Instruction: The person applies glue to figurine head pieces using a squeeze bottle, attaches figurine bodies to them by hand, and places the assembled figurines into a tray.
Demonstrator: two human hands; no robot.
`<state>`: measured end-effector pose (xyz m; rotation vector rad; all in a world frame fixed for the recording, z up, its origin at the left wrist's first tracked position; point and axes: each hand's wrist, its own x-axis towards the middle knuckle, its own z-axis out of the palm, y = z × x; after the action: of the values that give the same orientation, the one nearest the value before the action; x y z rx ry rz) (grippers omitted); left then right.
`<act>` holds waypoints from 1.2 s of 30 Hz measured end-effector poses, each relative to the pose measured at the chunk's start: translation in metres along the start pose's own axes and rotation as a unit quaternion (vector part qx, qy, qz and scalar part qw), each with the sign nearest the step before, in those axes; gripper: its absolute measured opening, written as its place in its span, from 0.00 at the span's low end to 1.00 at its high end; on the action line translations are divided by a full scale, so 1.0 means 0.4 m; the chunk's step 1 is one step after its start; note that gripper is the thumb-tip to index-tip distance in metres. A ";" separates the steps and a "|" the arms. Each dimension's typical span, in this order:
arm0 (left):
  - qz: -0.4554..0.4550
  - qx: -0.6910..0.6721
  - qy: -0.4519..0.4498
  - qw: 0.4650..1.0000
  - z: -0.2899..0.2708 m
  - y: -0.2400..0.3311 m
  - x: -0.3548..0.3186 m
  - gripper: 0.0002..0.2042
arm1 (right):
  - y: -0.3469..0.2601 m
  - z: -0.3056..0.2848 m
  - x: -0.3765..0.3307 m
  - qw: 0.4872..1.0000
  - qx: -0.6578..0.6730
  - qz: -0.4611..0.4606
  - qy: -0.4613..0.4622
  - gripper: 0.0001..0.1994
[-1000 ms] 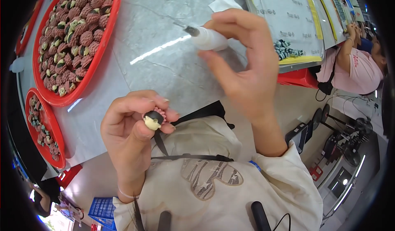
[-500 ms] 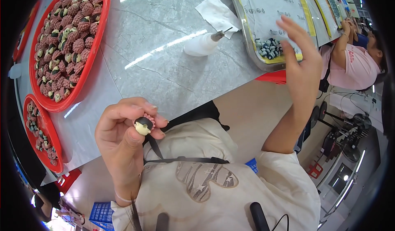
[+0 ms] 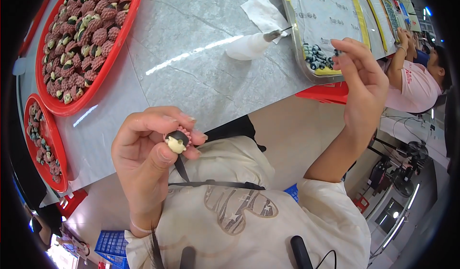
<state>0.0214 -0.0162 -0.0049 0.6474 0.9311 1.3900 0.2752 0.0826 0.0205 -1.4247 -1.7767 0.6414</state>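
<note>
Between the thumb and fingers of my left hand [image 3: 148, 149] is a small figurine piece [image 3: 177, 141] with a cream face, a black cap and a pink bumpy back. My right hand [image 3: 364, 80] is raised at the near right corner of a metal tray [image 3: 298, 60]. Its thumb and forefinger pinch a tiny dark piece [image 3: 337, 53], mostly covered by the fingertips. Beside that hand, a pile of small black and pale blue pieces [image 3: 315, 57] lies on the tray's printed white and yellow lining.
A white squeeze bottle [image 3: 247, 47] with a thin metal nozzle stands near a white tissue [image 3: 262, 11]. At left, a large red basin [image 3: 125, 34] and a smaller red basin [image 3: 56, 142] hold many pink figurine pieces. A person in pink [image 3: 417, 87] sits at far right.
My right hand has closed its fingers on a tiny dark piece and shifted slightly right and down. The left hand keeps its figurine piece. The whole view has shifted a little.
</note>
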 end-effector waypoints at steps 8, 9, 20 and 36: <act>-0.047 -0.017 -0.012 0.999 0.040 -0.001 0.006 0.17 | -0.078 0.070 -0.042 0.925 0.345 0.036 -0.157 0.14; -0.041 -0.025 -0.017 0.999 0.040 -0.003 0.005 0.17 | -0.091 0.088 -0.048 0.911 0.372 0.041 -0.172 0.13; 0.007 -0.015 -0.031 0.999 0.026 -0.017 0.004 0.19 | -0.138 0.159 -0.071 0.906 0.333 -0.109 -0.236 0.14; 0.026 0.001 -0.020 0.999 0.021 -0.017 -0.012 0.16 | -0.187 0.172 -0.088 0.939 0.213 -0.203 -0.176 0.16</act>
<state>0.0325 -0.0206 -0.0054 0.7040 0.8888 1.4174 0.1792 0.0347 0.0290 -0.6510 -1.9700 1.0230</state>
